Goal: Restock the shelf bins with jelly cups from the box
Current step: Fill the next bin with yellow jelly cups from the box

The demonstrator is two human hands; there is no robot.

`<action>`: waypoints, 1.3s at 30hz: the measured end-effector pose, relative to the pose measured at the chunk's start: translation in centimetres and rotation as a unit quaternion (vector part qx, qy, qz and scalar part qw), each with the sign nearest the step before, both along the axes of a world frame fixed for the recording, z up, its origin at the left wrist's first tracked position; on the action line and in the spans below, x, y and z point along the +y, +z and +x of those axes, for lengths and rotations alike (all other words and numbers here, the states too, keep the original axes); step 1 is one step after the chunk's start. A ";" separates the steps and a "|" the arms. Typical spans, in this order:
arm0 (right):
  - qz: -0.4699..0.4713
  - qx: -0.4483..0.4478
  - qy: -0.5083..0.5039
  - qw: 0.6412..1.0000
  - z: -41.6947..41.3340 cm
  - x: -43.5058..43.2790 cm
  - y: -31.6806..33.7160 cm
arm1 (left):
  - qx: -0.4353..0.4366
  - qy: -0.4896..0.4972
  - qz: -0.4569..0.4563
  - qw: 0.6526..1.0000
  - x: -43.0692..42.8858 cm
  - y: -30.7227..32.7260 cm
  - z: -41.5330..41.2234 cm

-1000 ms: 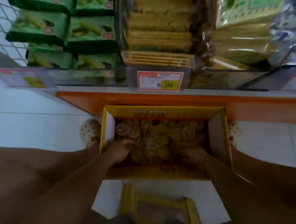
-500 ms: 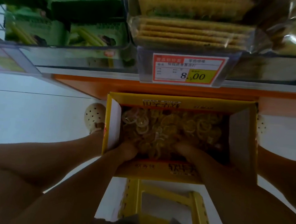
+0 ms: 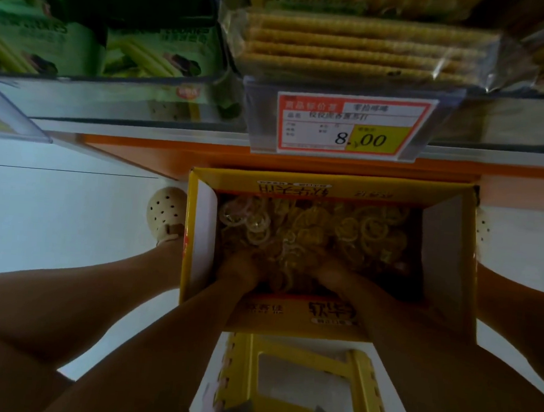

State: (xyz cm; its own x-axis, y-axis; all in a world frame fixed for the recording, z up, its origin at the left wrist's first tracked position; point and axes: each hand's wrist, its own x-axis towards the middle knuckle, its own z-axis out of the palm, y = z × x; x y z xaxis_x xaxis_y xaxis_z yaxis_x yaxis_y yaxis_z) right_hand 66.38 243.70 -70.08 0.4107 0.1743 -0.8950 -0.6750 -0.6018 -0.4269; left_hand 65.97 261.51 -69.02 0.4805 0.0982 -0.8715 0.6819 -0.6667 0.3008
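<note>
Beyond your hands the orange shelf edge (image 3: 132, 154) is running across. Above it a price tag (image 3: 353, 126) reading 8.00 is hanging in front of stacked cracker packs (image 3: 365, 48), and green snack packs (image 3: 152, 52) are sitting off beyond your left side. A cream perforated shoe (image 3: 167, 213) is standing just left of the box, and another shoe (image 3: 483, 232) is peeking out at its right. Nearer you than your wrists, a yellow stool (image 3: 299, 355) is showing.

The yellow box (image 3: 297, 188) is sitting on the white floor (image 3: 55, 206) between your feet, its raised flaps walling in both forearms. The jelly cups (image 3: 343, 230) are lying heaped inside it. Your left hand (image 3: 242, 269) and right hand (image 3: 328, 274) are reaching into the near part of the heap, close together and touching cups. The fingers are sinking out of sight among them (it is dim in there), so I cannot tell whether either hand is gripping cups or lying loose.
</note>
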 end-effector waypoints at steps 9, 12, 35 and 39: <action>-0.005 0.020 0.001 1.000 0.1 0.3 -0.5 | 0.008 0.165 -0.102 0.981 1.9 0.5 -0.5; -0.007 0.059 -0.035 0.998 0.4 -0.2 -0.4 | 0.021 0.196 -0.112 0.974 2.2 0.7 -0.7; 0.039 0.060 -0.005 0.997 -0.5 -1.2 -0.5 | 0.108 -0.097 -0.111 0.983 -0.7 1.0 0.8; 0.055 0.055 -0.043 0.996 -0.6 -1.8 -0.7 | 0.112 -0.169 -0.087 0.975 -0.9 0.1 0.7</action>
State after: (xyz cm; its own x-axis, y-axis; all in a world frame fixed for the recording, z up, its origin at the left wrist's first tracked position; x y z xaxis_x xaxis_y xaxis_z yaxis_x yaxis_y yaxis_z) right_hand 65.77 241.92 -70.76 0.3296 0.2409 -0.9129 -0.7685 -0.4931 -0.4076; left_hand 66.67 260.56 -68.93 0.2553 -0.1923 -0.9475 0.4931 -0.8171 0.2987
